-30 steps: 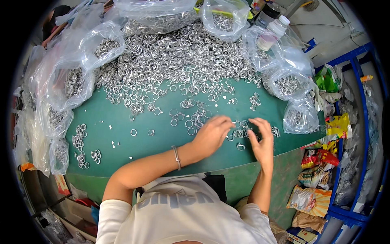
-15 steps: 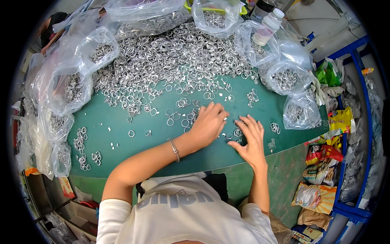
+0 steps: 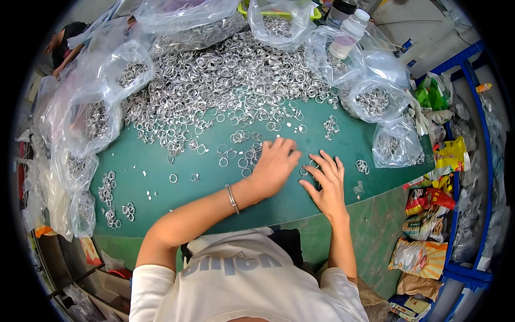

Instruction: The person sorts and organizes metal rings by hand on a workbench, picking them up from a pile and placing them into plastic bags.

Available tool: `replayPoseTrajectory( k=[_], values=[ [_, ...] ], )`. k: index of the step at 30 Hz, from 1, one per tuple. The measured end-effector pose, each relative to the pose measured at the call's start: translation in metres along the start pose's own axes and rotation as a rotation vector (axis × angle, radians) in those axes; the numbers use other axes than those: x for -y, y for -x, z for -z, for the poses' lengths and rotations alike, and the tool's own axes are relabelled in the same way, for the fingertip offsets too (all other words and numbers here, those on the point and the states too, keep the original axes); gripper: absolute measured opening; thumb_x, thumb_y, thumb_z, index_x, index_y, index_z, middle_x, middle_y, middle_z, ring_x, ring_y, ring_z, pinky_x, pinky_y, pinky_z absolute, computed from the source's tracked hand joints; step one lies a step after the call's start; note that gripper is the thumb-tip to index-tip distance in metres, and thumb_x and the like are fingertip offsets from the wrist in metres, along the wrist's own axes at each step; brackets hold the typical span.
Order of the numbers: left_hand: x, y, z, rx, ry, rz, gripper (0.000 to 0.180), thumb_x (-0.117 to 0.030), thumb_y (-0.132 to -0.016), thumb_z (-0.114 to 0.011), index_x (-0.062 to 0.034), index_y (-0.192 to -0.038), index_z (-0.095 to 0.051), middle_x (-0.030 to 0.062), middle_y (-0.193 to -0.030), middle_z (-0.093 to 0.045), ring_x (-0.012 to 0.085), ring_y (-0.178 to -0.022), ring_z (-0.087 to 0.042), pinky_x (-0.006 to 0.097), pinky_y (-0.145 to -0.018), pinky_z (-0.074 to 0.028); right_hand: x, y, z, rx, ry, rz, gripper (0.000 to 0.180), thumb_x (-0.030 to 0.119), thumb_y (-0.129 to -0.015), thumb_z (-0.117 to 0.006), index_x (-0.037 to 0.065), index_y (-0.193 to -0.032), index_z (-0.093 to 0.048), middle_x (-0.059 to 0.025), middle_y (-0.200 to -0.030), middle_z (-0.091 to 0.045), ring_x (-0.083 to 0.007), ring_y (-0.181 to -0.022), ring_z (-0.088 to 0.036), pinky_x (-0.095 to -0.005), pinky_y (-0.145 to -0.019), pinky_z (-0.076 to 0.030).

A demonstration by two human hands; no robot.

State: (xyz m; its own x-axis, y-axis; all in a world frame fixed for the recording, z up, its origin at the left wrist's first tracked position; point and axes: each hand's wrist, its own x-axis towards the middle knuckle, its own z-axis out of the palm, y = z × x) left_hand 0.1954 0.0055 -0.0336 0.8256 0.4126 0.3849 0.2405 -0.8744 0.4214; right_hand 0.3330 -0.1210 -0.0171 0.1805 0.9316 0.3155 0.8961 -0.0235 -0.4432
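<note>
My left hand [image 3: 273, 165], with a metal bangle [image 3: 232, 198] on its wrist, is over the middle of the green table. Its bent fingers are blurred at the tips, and whatever lies beneath them is hidden. Close beside it on the right is my right hand [image 3: 327, 187], open, its fingers apart around a few silver rings [image 3: 304, 171]. Part of that small group is covered by the fingers. A loose cluster of rings [image 3: 250, 154] lies just left of my left hand. Beyond both hands spreads a large heap of silver metal rings [image 3: 225, 72].
Clear plastic bags of rings line the table's left [image 3: 80, 161] and right [image 3: 397, 145] sides. Small ring groups [image 3: 331, 126] and pale bits dot the green table [image 3: 161, 206]. A white bottle [image 3: 350, 33] stands at the far right. Blue shelving [image 3: 465, 214] and colourful packets flank the right.
My right hand has shifted slightly left, and its fingers have moved over the small group of rings. My left hand's fingers have moved a little; it stays in nearly the same place.
</note>
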Motion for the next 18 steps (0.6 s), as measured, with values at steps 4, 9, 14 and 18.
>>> replayPoseTrajectory(
  k=[4,9,14,18],
  values=[
    [0.006,0.0,0.009,0.009,-0.018,0.062,0.026,-0.007,-0.078,-0.061,-0.0061,-0.104,-0.057,0.0082,-0.105,-0.05,0.0255,-0.098,-0.047,0.037,-0.08,-0.035,-0.008,0.009,0.014,-0.028,-0.047,-0.066,0.027,0.014,-0.07,-0.074,0.007,-0.094,-0.065,-0.0066,-0.116,-0.059,-0.0285,-0.12,-0.047,-0.0501,-0.104,-0.025],
    [-0.025,0.013,0.005,0.083,0.168,-0.04,0.034,-0.002,-0.077,-0.057,-0.0012,-0.111,-0.054,0.0129,-0.113,-0.05,0.0285,-0.103,-0.048,0.037,-0.084,-0.038,-0.02,0.02,0.03,-0.119,-0.134,-0.226,0.036,0.013,-0.08,-0.063,0.003,-0.114,-0.057,-0.0103,-0.122,-0.056,-0.0299,-0.123,-0.045,-0.0447,-0.106,-0.025],
    [-0.038,0.014,-0.008,0.106,0.338,-0.065,0.039,0.004,-0.076,-0.051,0.0039,-0.115,-0.05,0.0182,-0.116,-0.048,0.033,-0.104,-0.05,0.038,-0.085,-0.042,-0.014,0.024,0.023,0.017,-0.295,-0.243,0.037,0.017,-0.09,-0.049,0.0,-0.124,-0.05,-0.0142,-0.13,-0.05,-0.0316,-0.128,-0.039,-0.0443,-0.109,-0.024],
    [-0.054,0.022,0.012,0.089,0.557,0.1,0.033,0.001,-0.083,-0.052,0.0034,-0.116,-0.049,0.0186,-0.112,-0.053,0.0296,-0.1,-0.056,0.036,-0.081,-0.047,-0.015,0.017,0.027,-0.073,-0.396,-0.23,0.045,0.022,-0.085,-0.057,0.001,-0.125,-0.05,-0.0135,-0.131,-0.05,-0.0319,-0.129,-0.037,-0.0446,-0.108,-0.025]
  ],
)
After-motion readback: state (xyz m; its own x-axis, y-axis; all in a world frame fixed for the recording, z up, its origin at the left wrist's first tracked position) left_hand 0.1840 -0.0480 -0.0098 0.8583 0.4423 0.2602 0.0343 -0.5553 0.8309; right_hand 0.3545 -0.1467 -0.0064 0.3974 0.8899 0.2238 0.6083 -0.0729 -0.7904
